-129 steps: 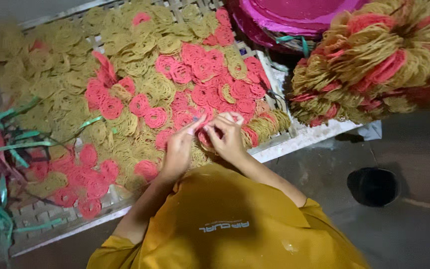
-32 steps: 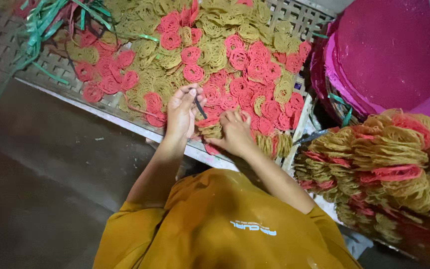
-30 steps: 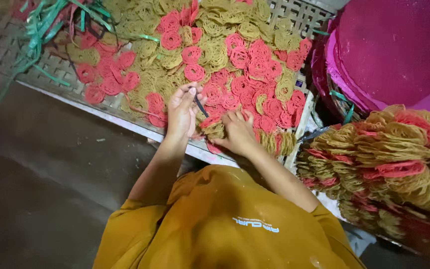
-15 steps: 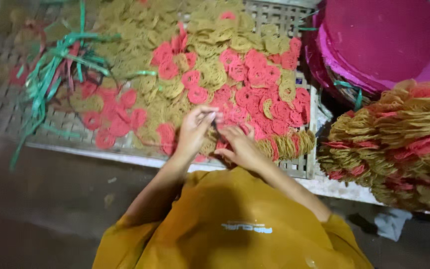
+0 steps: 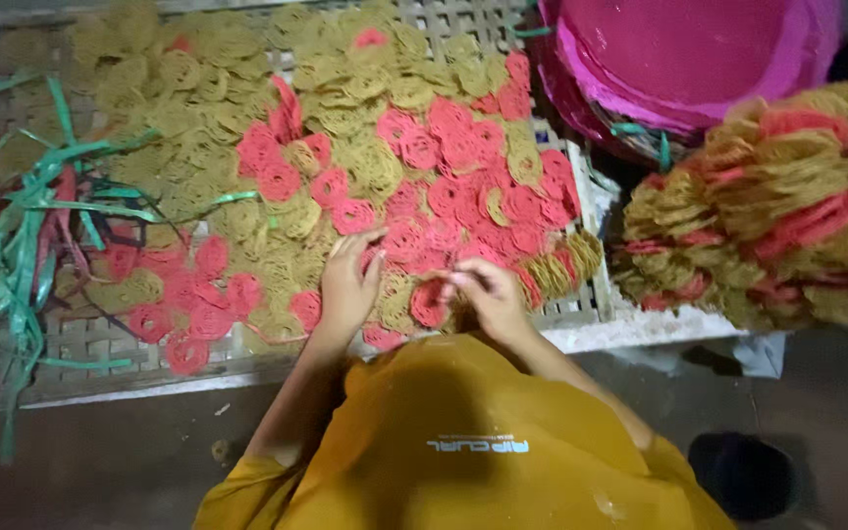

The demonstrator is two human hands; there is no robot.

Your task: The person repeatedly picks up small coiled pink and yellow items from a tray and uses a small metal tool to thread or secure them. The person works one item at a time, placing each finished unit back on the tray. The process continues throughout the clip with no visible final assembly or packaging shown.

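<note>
Slatted tray (image 5: 80, 339) holds yellow and pink noodle coils (image 5: 345, 167), green plastic strips (image 5: 41, 206) at its left end. Left hand (image 5: 348, 285) lies flat on the coils, fingers (image 5: 357, 245) loosely spread. Right hand (image 5: 488, 294) fingers pinch a pink coil (image 5: 431, 301) near the tray's front edge.

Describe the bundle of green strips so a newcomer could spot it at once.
Start at the slatted tray covered with yellow and red coiled discs. At its left end lies the bundle of green strips, far from the left hand. It alone is long, flat and green; everything around it is round.
</note>
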